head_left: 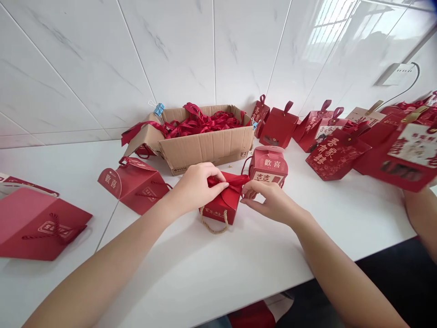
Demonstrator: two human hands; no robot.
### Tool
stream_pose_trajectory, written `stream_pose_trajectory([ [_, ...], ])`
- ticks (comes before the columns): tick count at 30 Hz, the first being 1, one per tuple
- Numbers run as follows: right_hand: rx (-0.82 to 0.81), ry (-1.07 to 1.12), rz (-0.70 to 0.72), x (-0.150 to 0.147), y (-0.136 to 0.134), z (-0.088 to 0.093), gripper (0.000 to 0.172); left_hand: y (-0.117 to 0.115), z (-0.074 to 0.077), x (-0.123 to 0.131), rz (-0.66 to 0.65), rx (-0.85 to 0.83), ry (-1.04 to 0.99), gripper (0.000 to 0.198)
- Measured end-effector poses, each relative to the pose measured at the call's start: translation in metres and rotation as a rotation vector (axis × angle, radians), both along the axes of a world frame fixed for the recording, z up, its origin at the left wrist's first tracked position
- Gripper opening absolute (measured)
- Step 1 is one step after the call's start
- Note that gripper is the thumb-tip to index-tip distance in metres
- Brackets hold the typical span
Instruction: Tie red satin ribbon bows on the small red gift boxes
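Observation:
A small red gift box (218, 210) with a twisted tan cord handle stands on the white table in front of me. Across its top runs a red ribbon (235, 181), gathered into a knot or bow. My left hand (199, 184) pinches the ribbon from the left, thumb and forefinger together near the knot. From the right, my right hand (264, 196) has curled fingers closed on the ribbon's other side. Its fingertips partly hide what they grip. Just behind my right hand sits another box (268, 164) with white Chinese characters.
A cardboard carton (206, 150) full of loose red ribbons (205, 120) stands against the tiled wall, with a blue binder clip (159, 109). Red boxes lie at left (136, 184). Several gift bags (336, 152) line the right, where another person's arm (421, 218) reaches in.

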State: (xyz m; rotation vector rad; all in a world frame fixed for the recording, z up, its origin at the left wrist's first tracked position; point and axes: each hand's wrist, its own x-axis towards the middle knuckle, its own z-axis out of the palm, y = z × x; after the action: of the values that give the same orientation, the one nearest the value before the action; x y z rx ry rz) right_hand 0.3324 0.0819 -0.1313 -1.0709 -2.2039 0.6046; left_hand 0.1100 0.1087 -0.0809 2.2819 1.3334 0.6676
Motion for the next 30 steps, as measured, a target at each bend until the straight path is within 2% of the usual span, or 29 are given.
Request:
stream_pose_trajectory([
  [8, 0.225, 0.082, -0.081, -0.003, -0.001, 0.003, 0.009, 0.001, 0.001, -0.007, -0.016, -0.075, -0.032, 0.013],
  [15, 0.411, 0.276, 0.007, -0.018, -0.016, 0.004, 0.012, -0.002, -0.004, -0.001, -0.027, 0.045, -0.014, 0.013],
  [22, 0.6, 0.298, 0.133, -0.034, -0.021, -0.006, 0.016, 0.001, -0.009, -0.001, -0.069, 0.11, 0.007, 0.014],
  [30, 0.633, 0.221, 0.157, -0.033, -0.022, -0.014, 0.014, -0.004, -0.016, 0.003, -0.039, 0.169, 0.059, 0.014],
])
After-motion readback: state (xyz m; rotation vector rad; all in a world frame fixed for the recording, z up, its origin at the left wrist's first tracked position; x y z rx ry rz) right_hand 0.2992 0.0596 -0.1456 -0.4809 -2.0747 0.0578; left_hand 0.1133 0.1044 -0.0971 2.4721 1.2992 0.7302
